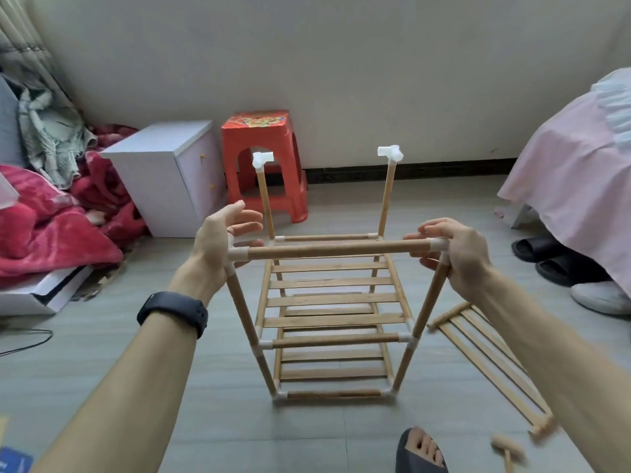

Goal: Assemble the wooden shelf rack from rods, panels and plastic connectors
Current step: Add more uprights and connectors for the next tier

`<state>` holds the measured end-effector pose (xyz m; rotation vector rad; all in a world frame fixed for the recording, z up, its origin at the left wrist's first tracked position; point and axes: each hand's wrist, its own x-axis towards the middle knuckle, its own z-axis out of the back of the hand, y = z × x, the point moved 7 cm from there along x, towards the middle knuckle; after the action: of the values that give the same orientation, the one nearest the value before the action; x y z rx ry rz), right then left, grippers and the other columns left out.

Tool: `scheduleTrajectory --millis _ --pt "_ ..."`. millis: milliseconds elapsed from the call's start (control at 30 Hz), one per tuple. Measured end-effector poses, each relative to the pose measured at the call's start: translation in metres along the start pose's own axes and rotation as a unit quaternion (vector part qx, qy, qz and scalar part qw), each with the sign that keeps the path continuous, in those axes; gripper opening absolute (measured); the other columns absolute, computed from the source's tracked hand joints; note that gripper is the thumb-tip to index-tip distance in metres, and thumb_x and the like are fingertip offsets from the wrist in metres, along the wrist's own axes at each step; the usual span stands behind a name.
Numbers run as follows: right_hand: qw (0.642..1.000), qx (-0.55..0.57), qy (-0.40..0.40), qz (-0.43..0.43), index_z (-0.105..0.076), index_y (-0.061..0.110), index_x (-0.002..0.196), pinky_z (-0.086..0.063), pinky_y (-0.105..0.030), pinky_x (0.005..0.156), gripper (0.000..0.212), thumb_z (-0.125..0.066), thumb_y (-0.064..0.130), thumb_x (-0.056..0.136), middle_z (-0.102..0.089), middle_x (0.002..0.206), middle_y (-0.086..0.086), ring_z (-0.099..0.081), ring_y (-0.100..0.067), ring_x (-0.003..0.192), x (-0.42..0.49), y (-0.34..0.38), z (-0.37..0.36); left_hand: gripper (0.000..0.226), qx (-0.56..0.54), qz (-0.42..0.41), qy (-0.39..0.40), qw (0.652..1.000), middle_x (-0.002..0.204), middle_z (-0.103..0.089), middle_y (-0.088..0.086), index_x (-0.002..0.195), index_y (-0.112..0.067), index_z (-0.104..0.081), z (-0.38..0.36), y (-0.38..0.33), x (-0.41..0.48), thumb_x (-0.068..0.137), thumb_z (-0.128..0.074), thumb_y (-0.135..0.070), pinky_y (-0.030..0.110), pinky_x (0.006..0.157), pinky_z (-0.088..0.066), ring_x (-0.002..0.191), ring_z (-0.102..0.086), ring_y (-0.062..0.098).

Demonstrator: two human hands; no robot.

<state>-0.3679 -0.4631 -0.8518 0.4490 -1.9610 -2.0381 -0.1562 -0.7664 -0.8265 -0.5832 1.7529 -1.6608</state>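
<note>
**TOP FRAME: SEATING THE FRONT ROD**

Location of rack (333, 299): upright on the grey floor (136, 370), directly ahead, with two slatted tiers fitted.

Step in hand, by judgement: closing the top frame.

- Front top rod (336, 250): horizontal, joined at each end to a white corner fitting.
- Left hand (218, 244): at the left front connector (236, 254), fingers straight and spread beside the fitting, not closed round it.
- Right hand (461, 254): fingers curled over and under the right end of the front top rod, at the corner fitting.
- Rear left connector (262, 159) and rear right connector (391, 152): each capping a rear upright, with no rod between them and none running forward to the front corners.
- Spare slatted panel (485, 349): flat on the floor, right of the rack and apart from it.
- Small wooden mallet-like tool (508, 450): nearby, blurred.

Next move, by judgement:

1. Press both front joints fully home.
2. Steady the rack with one hand while working.
3. Keep the rear sockets facing each other, then bridge them with a rod.
4. Tie front to rear at both sides.
5. Lay the spare slatted panel on top only once the frame is square.

Loose rods: none identifiable in view.
</note>
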Motion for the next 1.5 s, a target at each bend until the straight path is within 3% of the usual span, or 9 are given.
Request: scheduleTrajectory --millis 367,633,767,833,1000,1133,1233,1333,1500 --pt "0.985 -0.156 -0.066 0.032 -0.064 0.009 0.097 -0.049 -0.037 0.068 0.025 -0.049 0.029 0.096 -0.069 0.091 -0.012 -0.072 -0.025 0.081 0.004 0.007 0.008 0.034 0.037 0.003 0.029 0.999 0.115 -0.069 0.007 0.110 -0.015 -0.073 -0.003 0.003 -0.013 0.099 -0.053 -0.040 0.035 0.071 -0.053 0.080 -0.074 0.022" --pt "0.990 -0.104 -0.094 0.000 -0.059 0.008 0.078 -0.047 -0.040 0.072 0.026 -0.051 0.028 0.093 -0.055 0.076 -0.008 -0.054 -0.025 0.075 -0.006 -0.003 0.011 0.026 0.034 0.037 -0.028 0.998 0.058 -0.046 -0.002 0.102 -0.009 -0.072 0.001 0.013 -0.023 0.096 -0.053 -0.025 0.024 0.039 -0.034 0.041 -0.041 0.010" --pt "0.969 -0.161 -0.187 0.008 -0.058 0.012 0.102 -0.047 -0.037 0.068 0.042 -0.052 0.053 0.098 -0.061 0.096 -0.008 -0.059 -0.028 0.087 -0.010 0.001 0.017 0.026 0.030 0.005 -0.023 0.999 0.056 -0.052 0.002 0.106 -0.006 -0.068 -0.002 0.014 -0.030 0.101 -0.042 -0.011 0.029 0.047 -0.037 0.041 -0.055 0.014" --pt "0.942 -0.202 -0.267 0.002 -0.047 0.013 0.122 -0.048 -0.045 0.084 0.059 -0.051 0.065 0.095 -0.052 0.120 -0.010 -0.054 -0.030 0.106 -0.015 0.007 0.021 0.028 0.013 -0.008 -0.081 0.997 0.060 -0.054 0.002 0.104 -0.009 -0.065 -0.003 0.014 -0.034 0.102 -0.037 -0.009 0.029 0.047 -0.040 0.044 -0.055 0.013" --pt "0.921 -0.313 -0.221 0.064 -0.008 0.024 0.157 -0.013 -0.060 0.119 0.073 -0.029 0.066 0.101 0.014 0.165 -0.010 0.001 -0.034 0.153 -0.031 0.011 -0.009 0.027 -0.025 0.019 -0.106 0.994 0.074 -0.063 0.005 0.104 -0.012 -0.063 -0.021 0.017 -0.051 0.103 -0.036 -0.014 0.035 0.059 -0.050 0.068 -0.060 0.021" --pt "0.910 -0.396 -0.052 0.109 0.018 0.029 0.160 0.023 -0.048 0.113 0.087 -0.004 0.079 0.092 0.049 0.154 -0.006 0.051 -0.023 0.138 -0.051 0.004 -0.065 0.028 0.053 0.006 -0.028 0.998 0.090 -0.068 0.008 0.107 -0.012 -0.062 -0.050 0.013 -0.061 0.107 -0.035 -0.020 0.032 0.063 -0.049 0.082 -0.062 0.021" --pt "0.927 -0.360 0.038 0.097 0.021 0.026 0.159 0.014 -0.052 0.117 0.105 -0.010 0.090 0.082 0.057 0.144 -0.001 0.034 -0.036 0.147 -0.076 0.002 -0.103 0.040 0.144 -0.012 0.101 0.984 0.107 -0.066 0.006 0.107 -0.019 -0.063 -0.075 0.019 -0.070 0.109 -0.030 -0.041 0.030 0.074 -0.051 0.096 -0.063 0.018" --pt "0.946 -0.307 0.073 0.070 0.014 0.022 0.160 -0.013 -0.058 0.122 0.102 -0.036 0.075 0.089 0.057 0.146 -0.002 0.002 -0.044 0.154 -0.089 0.005 -0.122 0.053 0.183 -0.013 0.169 0.968 0.126 -0.059 0.003 0.115 -0.024 -0.060 -0.082 0.021 -0.069 0.106 -0.020 -0.058 0.039 0.092 -0.046 0.117 -0.055 0.019" --pt "0.954 -0.284 0.078 0.054 -0.014 0.011 0.160 -0.033 -0.054 0.116 0.077 -0.054 0.039 0.101 0.004 0.169 -0.014 -0.029 -0.037 0.147 -0.057 0.029 -0.089 0.046 0.430 -0.168 -0.051 0.886 0.151 -0.028 0.008 0.139 -0.027 -0.044 -0.026 -0.019 -0.038 0.099 -0.050 -0.050 0.052 0.119 -0.023 0.142 -0.023 0.027"
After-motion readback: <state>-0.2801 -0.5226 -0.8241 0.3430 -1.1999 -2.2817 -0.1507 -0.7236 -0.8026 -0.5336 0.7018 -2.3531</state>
